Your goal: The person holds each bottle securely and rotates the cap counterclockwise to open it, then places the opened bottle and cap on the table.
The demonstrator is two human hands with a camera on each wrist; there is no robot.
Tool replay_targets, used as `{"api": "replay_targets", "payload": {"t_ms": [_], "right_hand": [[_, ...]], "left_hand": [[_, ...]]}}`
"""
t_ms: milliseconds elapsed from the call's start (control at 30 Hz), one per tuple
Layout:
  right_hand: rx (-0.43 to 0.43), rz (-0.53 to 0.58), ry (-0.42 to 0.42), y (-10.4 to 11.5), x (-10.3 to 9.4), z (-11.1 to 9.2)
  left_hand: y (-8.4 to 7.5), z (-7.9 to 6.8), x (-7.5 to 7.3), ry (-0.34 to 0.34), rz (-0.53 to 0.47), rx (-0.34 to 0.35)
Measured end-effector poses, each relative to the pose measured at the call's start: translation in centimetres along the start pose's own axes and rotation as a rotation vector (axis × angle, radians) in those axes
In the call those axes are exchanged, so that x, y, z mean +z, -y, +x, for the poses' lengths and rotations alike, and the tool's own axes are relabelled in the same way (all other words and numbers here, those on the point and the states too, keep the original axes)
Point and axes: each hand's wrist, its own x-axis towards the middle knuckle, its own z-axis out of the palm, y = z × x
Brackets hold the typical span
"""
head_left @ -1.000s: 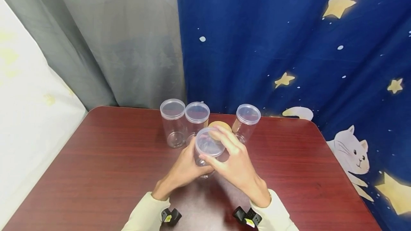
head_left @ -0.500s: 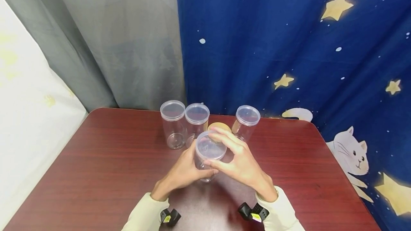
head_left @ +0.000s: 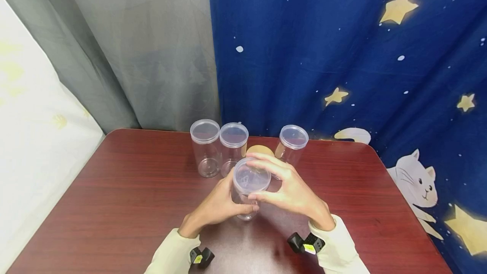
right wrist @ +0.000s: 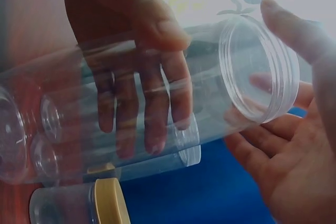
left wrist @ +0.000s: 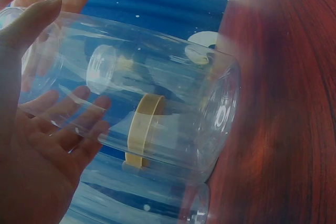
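A tall clear plastic jar (right wrist: 207,85) with a translucent screw lid (head_left: 252,176) stands between both hands at the front middle. My left hand (head_left: 217,202) grips its body from the left, the thumb across the near side and the fingers behind, seen through the clear wall in the right wrist view. The right hand (head_left: 293,189) holds the lid by its rim, thumb in front and fingers at the far side. In the left wrist view the jar's base (left wrist: 220,116) is close over the table. Nothing shows inside the jar.
Behind the held jar, two similar clear jars stand at left (head_left: 205,149) and centre (head_left: 233,138), another clear jar (head_left: 294,138) at right. A shorter jar with a yellow lid (right wrist: 111,203) is among them, partly hidden by the right hand. Curtains hang beyond the table (head_left: 144,189).
The held jar has shifted slightly toward me and to the right. My right hand has swung right and down around the lid's rim; the left keeps its grip. The other jars stay put.
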Motion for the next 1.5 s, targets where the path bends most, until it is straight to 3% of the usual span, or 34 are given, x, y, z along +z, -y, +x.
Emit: {"api": "replay_targets", "payload": {"t_ms": [200,333,533,667,833,1033,1233,1500], "right_hand": [[0.007,0.019,0.018,-0.4,-0.2,0.0],[0.066,-0.011,-0.043,-0.2,-0.1,-0.3],[0.145,-0.295,-0.23,1.4,0.7,-0.6],[0.211,-0.467,-0.255,2.6,1.6,-0.5],[0.275,-0.555,-0.269,3.6,2.7,-0.3],[0.281,-0.571,-0.284,3.7,3.4,-0.3],[0.241,-0.502,-0.304,3.4,3.7,-0.2],[0.195,-0.417,-0.289,3.0,3.4,0.0]], "left_hand": [[0.1,0.2,0.1,-0.035,0.041,-0.007],[0.0,0.2,0.3,-0.085,0.063,-0.023],[-0.2,0.1,0.8,-0.157,0.085,-0.051],[-0.2,0.2,1.0,-0.19,0.126,-0.066],[-0.3,0.3,1.1,-0.218,0.153,-0.082],[-0.3,0.2,1.2,-0.225,0.161,-0.062],[-0.3,0.1,1.1,-0.214,0.163,-0.042],[-0.3,0.0,0.8,-0.192,0.136,-0.066]]}}
